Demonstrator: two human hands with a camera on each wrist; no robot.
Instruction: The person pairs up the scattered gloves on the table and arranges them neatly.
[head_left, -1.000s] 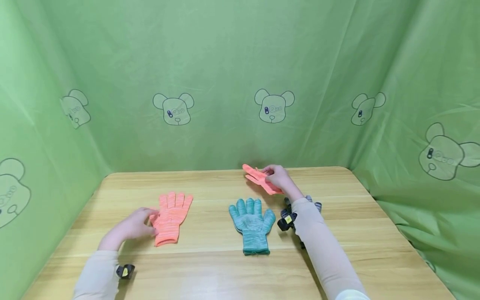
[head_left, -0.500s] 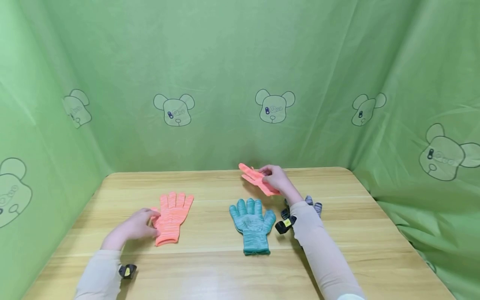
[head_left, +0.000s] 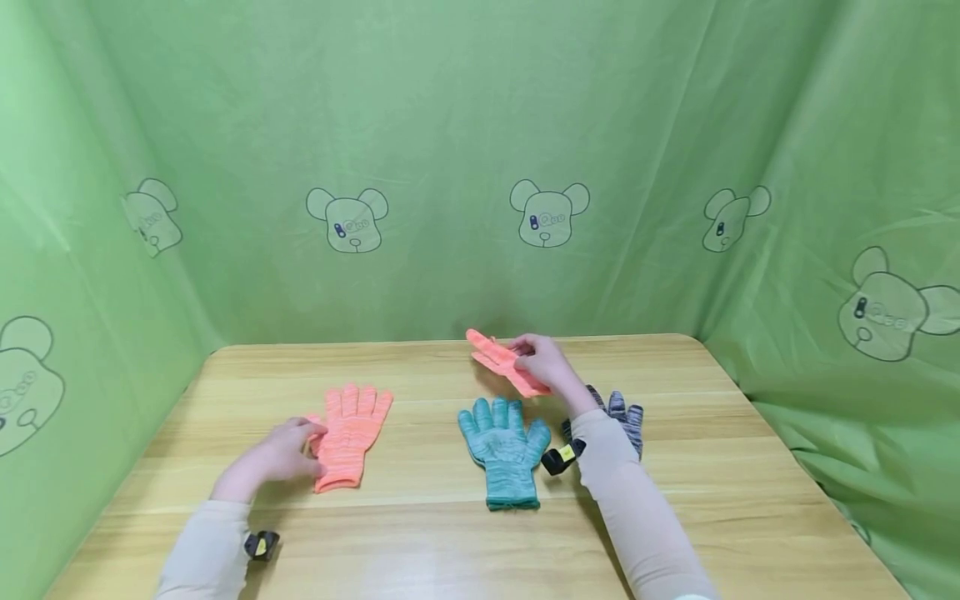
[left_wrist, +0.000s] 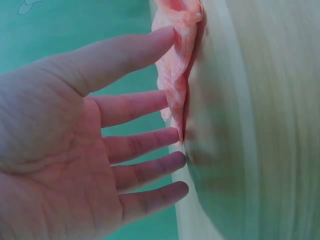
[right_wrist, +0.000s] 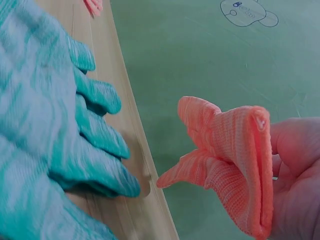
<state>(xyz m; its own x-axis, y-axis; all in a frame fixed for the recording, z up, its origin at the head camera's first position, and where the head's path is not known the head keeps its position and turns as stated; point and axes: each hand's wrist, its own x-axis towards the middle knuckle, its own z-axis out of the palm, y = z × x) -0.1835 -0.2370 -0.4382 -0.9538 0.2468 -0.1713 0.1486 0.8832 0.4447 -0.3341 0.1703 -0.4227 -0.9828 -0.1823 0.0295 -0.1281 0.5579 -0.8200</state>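
An orange knit glove point(head_left: 348, 437) lies flat on the left of the table, its fingers pointing away. At its left edge my left hand point(head_left: 273, 454) touches it; in the left wrist view the fingers point(left_wrist: 145, 145) are straight, with thumb and index tips at the fabric. My right hand point(head_left: 547, 362) pinches a second orange glove point(head_left: 498, 361) near the back edge. That glove is raised and tilted, its cuff point(right_wrist: 262, 170) facing the right wrist camera. A teal glove point(head_left: 510, 458) rests nearer me. Under my right forearm, a grey-and-black striped glove point(head_left: 628, 421) is partly hidden.
The light wooden table point(head_left: 420, 550) ends at a rounded back edge. Green curtain point(head_left: 450, 125) with printed bear heads surrounds its back and sides. Small black cameras point(head_left: 262, 546) sit on the wrists.
My right hand has carried the raised orange glove a little to the left, uncovering more of the striped glove. The left hand and the flat orange glove have shifted slightly right.
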